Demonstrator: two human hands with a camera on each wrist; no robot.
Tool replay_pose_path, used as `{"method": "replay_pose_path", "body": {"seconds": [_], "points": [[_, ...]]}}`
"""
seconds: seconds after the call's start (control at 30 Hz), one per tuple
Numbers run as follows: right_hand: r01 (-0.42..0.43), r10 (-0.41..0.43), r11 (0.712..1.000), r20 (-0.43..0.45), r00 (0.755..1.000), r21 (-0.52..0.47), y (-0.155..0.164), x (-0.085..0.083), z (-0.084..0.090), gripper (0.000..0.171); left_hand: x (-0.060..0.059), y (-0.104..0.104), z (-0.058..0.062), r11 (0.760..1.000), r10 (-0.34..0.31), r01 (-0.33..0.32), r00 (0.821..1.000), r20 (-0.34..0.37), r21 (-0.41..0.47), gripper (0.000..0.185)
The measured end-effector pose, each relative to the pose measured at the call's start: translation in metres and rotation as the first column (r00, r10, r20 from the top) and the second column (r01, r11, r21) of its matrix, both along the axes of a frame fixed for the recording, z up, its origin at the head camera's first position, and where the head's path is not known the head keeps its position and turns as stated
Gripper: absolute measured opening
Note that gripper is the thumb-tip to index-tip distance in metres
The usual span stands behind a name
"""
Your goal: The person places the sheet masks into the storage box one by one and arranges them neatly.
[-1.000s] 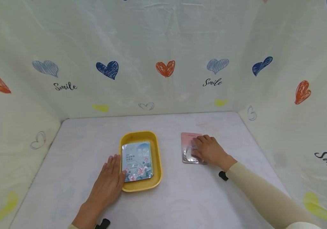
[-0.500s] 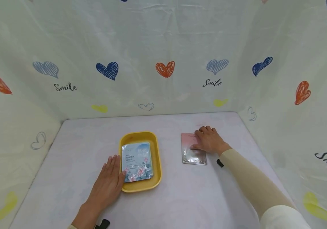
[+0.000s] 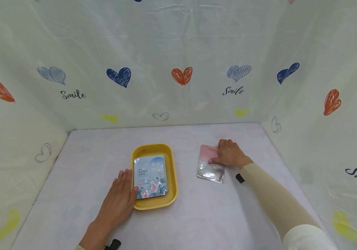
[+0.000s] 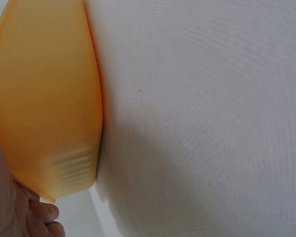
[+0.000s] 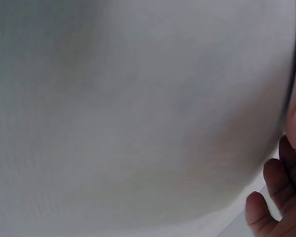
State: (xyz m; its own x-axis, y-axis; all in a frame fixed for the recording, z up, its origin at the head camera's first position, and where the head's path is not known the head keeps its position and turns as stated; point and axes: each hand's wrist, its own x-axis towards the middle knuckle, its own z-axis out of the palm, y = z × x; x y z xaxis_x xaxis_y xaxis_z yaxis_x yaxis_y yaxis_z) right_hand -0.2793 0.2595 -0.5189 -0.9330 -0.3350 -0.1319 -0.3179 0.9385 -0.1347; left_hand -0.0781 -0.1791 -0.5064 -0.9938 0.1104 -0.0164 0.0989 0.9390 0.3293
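Left hand (image 3: 117, 201) flat on tabletop (image 3: 197, 215), fingers straight, thumb side touching the yellow tray (image 3: 173, 180) (holds nothing). Blue packet (image 3: 150, 176) lying inside the tray. Right hand (image 3: 229, 153) gripping far right corner of the pink-silver packet (image 3: 209, 166), thumb on top, packet slightly tilted, well right of the tray.
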Motion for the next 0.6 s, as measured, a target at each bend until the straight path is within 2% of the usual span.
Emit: {"method": "replay_pose_path", "body": {"seconds": [0.1, 0.23, 0.4, 0.6], "points": [[0.073, -0.064, 0.987, 0.066, 0.996, -0.141, 0.0, 0.001, 0.004, 0.091, 0.0, 0.0, 0.0, 1.0, -0.004, 0.005, 1.0, -0.006, 0.011, 0.073], [0.12, -0.09, 0.944, 0.111, 0.99, -0.308, -0.003, 0.005, 0.012, 0.091, 0.0, 0.0, 0.0, 1.0, -0.005, 0.005, 1.0, -0.005, 0.008, 0.073], [0.168, -0.123, 0.884, 0.131, 0.984, -0.436, -0.009, 0.009, 0.021, 0.076, 0.0, 0.001, 0.0, 1.0, -0.004, 0.004, 1.0, -0.004, 0.0, 0.073], [0.212, -0.164, 0.816, 0.137, 0.977, -0.537, -0.015, 0.014, 0.026, 0.061, 0.0, 0.001, 0.001, 1.0, -0.004, 0.004, 1.0, -0.002, 0.002, 0.073]]}}
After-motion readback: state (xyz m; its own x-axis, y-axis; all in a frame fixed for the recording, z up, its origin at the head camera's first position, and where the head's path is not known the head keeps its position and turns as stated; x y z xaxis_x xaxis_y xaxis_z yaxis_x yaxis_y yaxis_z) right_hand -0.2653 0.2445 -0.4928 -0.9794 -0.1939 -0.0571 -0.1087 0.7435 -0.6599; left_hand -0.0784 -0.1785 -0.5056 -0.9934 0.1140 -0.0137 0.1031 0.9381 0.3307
